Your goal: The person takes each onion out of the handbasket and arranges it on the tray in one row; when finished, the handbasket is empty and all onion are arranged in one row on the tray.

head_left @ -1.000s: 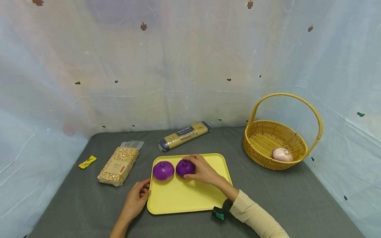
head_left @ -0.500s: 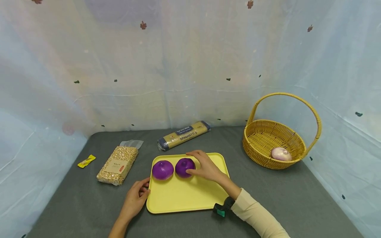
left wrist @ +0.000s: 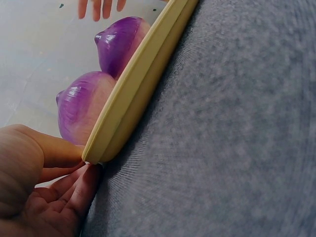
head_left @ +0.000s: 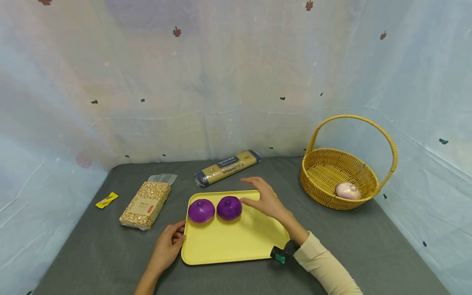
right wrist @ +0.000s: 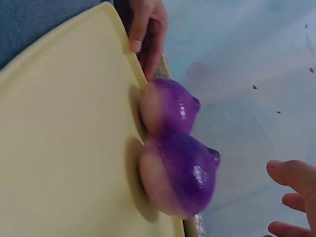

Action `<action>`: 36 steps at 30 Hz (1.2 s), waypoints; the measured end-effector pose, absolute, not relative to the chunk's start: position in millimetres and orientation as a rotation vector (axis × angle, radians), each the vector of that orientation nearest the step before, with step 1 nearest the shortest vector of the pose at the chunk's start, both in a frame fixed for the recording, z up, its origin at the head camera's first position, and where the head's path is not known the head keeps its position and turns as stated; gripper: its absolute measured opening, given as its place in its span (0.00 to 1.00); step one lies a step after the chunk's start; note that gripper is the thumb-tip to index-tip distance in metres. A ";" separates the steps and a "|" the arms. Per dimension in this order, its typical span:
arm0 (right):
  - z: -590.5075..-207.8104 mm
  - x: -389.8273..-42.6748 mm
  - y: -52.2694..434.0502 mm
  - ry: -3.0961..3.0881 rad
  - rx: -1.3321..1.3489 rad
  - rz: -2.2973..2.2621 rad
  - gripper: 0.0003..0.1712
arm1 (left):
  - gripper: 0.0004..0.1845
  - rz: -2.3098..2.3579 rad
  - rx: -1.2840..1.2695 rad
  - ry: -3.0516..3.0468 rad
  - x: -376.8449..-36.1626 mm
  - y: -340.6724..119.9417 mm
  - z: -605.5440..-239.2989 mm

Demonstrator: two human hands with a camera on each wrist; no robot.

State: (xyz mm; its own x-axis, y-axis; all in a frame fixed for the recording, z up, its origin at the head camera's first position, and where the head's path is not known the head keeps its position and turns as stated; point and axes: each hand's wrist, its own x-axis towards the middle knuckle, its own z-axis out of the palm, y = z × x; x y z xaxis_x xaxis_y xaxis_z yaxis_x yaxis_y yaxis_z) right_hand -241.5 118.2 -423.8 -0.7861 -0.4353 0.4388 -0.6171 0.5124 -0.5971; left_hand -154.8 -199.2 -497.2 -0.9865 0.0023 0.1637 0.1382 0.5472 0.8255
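Two shiny purple onions (head_left: 201, 211) stand side by side at the back left of a yellow tray (head_left: 236, 246). My left hand (head_left: 166, 248) pinches the tray's left rim; in the left wrist view the thumb lies at the rim's top and the fingers (left wrist: 81, 192) are underneath. My right hand (head_left: 267, 200) is over the tray's back right, just right of the darker onion (head_left: 229, 208). Its thumb and fingers are spread, with nothing between them. In the right wrist view a gap shows between this hand (right wrist: 298, 197) and the nearer onion (right wrist: 182, 173).
A wicker basket (head_left: 313, 194) with a tall handle holds a pale pink onion (head_left: 348, 191) at the right. Behind the tray lies a spaghetti pack (head_left: 228, 168). Left of it are a bag of corn kernels (head_left: 147, 200) and a small yellow packet (head_left: 107, 200). A curtain hangs behind.
My right hand has let go of the darker onion and moved up and right, away from it. The onion stays on the tray. My left hand has stayed at the rim.
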 end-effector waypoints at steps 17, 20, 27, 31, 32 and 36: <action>-405.1 -246.5 165.1 -2.461 0.719 1.111 0.32 | 0.22 -1.430 -0.105 -2.636 -154.9 -198.6 -496.1; -401.5 -246.2 173.5 -2.446 0.700 1.119 0.33 | 0.21 -1.426 -0.121 -2.614 -154.8 -198.0 -496.5; -396.2 -246.1 194.6 -2.433 0.632 1.087 0.33 | 0.22 -1.420 -0.114 -2.621 -154.8 -198.7 -497.2; -393.8 -245.4 205.7 -2.449 0.584 1.090 0.33 | 0.22 -1.433 -0.103 -2.637 -155.1 -198.9 -497.0; -393.4 -245.1 208.3 -2.450 0.576 1.093 0.33 | 0.22 -1.439 -0.100 -2.638 -155.1 -198.8 -496.8; -391.7 -243.9 217.5 -2.453 0.541 1.072 0.32 | 0.22 -1.452 -0.093 -2.641 -154.9 -198.3 -496.3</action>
State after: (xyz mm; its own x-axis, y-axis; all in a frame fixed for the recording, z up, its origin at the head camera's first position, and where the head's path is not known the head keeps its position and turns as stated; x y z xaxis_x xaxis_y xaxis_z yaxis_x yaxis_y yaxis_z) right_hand -243.9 217.5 -391.7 -0.8416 -0.1846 0.5075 -0.4979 0.6294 -0.5967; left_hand -154.9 -198.3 -496.3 -0.9901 -0.0072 0.1401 0.1145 0.5360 0.8364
